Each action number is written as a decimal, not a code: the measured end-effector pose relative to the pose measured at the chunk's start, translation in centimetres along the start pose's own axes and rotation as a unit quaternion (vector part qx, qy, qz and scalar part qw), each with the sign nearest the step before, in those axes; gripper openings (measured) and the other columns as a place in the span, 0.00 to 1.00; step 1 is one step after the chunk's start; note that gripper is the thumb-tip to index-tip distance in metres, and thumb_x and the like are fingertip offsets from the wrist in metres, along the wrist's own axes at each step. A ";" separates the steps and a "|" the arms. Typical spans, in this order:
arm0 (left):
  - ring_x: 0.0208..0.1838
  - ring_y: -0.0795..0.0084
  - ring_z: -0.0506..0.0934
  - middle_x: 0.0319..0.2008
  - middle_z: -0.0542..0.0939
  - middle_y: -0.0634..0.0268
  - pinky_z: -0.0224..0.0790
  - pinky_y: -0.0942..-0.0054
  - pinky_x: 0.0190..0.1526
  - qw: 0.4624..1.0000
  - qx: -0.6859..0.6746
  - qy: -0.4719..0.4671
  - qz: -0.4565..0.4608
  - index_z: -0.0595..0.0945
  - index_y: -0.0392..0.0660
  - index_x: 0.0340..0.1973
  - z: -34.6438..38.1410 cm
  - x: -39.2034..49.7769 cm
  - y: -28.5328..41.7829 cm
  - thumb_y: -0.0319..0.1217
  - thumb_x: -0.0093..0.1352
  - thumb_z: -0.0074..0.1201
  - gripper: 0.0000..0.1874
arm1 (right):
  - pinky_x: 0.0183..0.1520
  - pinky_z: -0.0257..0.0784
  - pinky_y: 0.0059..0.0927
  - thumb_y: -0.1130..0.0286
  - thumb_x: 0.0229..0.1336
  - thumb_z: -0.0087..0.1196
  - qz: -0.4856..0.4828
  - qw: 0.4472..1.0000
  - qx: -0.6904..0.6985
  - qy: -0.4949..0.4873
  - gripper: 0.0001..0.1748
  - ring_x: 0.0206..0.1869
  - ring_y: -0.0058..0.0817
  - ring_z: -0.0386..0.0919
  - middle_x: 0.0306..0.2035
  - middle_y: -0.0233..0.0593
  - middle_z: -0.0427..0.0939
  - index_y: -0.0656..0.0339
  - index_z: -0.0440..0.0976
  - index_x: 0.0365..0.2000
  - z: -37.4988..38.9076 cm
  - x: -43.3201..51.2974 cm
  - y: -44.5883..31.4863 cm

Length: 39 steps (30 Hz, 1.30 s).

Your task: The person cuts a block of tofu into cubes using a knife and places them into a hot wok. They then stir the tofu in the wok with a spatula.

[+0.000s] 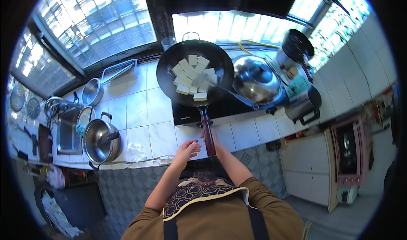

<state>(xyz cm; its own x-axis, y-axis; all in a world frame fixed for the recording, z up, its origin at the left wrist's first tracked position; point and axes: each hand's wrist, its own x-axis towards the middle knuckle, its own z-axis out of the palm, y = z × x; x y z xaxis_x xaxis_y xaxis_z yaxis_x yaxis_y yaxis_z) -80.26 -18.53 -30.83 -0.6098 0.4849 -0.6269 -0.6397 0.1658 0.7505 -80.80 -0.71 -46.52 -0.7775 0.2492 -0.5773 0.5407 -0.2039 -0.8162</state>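
A dark wok (163, 74) sits on the black stove (187, 114) with white rectangular blocks, which look like tofu (182, 78), piled inside. Among the blocks rests the head of a metal spatula (201, 79), and its handle leans over the wok's right rim. The wok's reddish-brown handle (208, 138) points towards me. Just left of that handle is my left hand (189, 148), fingers loosely bent, holding nothing. My right hand (214, 137) reaches beneath the handle, close to the stove knob (199, 124). The handle hides much of it, so its grip is unclear.
A lidded metal pan (256, 78) stands right of the wok, with a dark kettle-like pitcher (303, 105) beyond. On the left, a steel pot (95, 138) holding a cleaver (106, 138) stands beside the sink (68, 135). A plastic bag (136, 152) lies near the counter's front edge.
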 end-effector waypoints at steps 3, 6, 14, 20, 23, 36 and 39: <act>0.47 0.75 0.77 0.45 0.80 0.62 0.70 0.74 0.48 0.998 -0.040 0.038 -0.002 0.70 0.41 0.58 1.6 0.0 0.1 0.41 0.75 0.41 0.22 | 0.38 0.69 0.47 0.51 0.63 0.38 -0.001 0.997 -0.056 0.046 0.28 0.33 0.50 0.79 0.25 0.49 0.80 0.64 0.78 0.28 0.8 1.3 1.6; 0.45 0.77 0.77 0.42 0.80 0.64 0.69 0.76 0.47 0.997 -0.063 0.047 0.011 0.71 0.40 0.55 3.3 0.3 0.0 0.44 0.74 0.43 0.23 | 0.41 0.68 0.46 0.50 0.64 0.36 -0.020 0.993 -0.118 0.025 0.28 0.36 0.52 0.78 0.29 0.53 0.80 0.65 0.77 0.32 0.6 2.3 2.3; 0.34 0.74 0.78 0.32 0.79 0.63 0.72 0.74 0.40 0.997 -0.042 0.013 0.063 0.74 0.38 0.44 6.8 2.9 0.9 0.35 0.69 0.53 0.15 | 0.40 0.68 0.45 0.48 0.63 0.39 0.001 1.000 -0.027 0.008 0.30 0.35 0.49 0.76 0.31 0.53 0.78 0.68 0.76 0.34 0.7 2.7 2.6; 0.28 0.71 0.76 0.25 0.75 0.63 0.72 0.71 0.31 0.987 -0.163 -0.010 0.005 0.72 0.40 0.36 6.3 3.6 1.1 0.29 0.65 0.56 0.10 | 0.22 0.62 0.27 0.52 0.64 0.41 -0.048 0.956 0.182 0.224 0.21 0.21 0.23 0.65 0.20 0.33 0.67 0.58 0.67 0.24 -5.9 -0.8 -1.8; 0.24 0.72 0.73 0.22 0.72 0.66 0.69 0.74 0.27 0.974 -0.223 -0.028 -0.012 0.70 0.42 0.36 6.5 3.9 2.0 0.28 0.66 0.56 0.10 | 0.21 0.61 0.23 0.50 0.63 0.43 -0.138 0.904 0.250 0.320 0.21 0.20 0.21 0.68 0.20 0.32 0.72 0.55 0.70 0.25 -15.9 -3.6 -10.4; 0.18 0.77 0.69 0.19 0.69 0.69 0.63 0.75 0.19 0.975 -0.211 -0.056 0.042 0.67 0.43 0.34 4.9 3.3 2.7 0.25 0.63 0.58 0.13 | 0.50 0.70 0.46 0.61 0.55 0.54 -0.234 0.798 -0.545 0.106 0.16 0.46 0.50 0.76 0.39 0.54 0.79 0.63 0.77 0.37 -12.8 -8.5 -26.2; 0.18 0.77 0.69 0.18 0.69 0.68 0.63 0.76 0.19 0.975 -0.209 -0.059 0.041 0.67 0.43 0.33 4.3 3.4 2.5 0.25 0.63 0.59 0.13 | 0.46 0.71 0.43 0.62 0.54 0.55 -0.262 0.810 -0.513 0.107 0.17 0.41 0.49 0.78 0.34 0.53 0.80 0.66 0.77 0.36 -13.6 -9.4 -25.8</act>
<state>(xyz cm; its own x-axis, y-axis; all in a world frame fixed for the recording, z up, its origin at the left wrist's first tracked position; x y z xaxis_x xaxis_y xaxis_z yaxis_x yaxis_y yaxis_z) -81.90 -12.81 -30.19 -0.6246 0.5806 -0.5223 -0.7412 -0.2301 0.6306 -83.08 15.13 -20.34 -0.9724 0.2286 -0.0458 0.2223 0.8500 -0.4775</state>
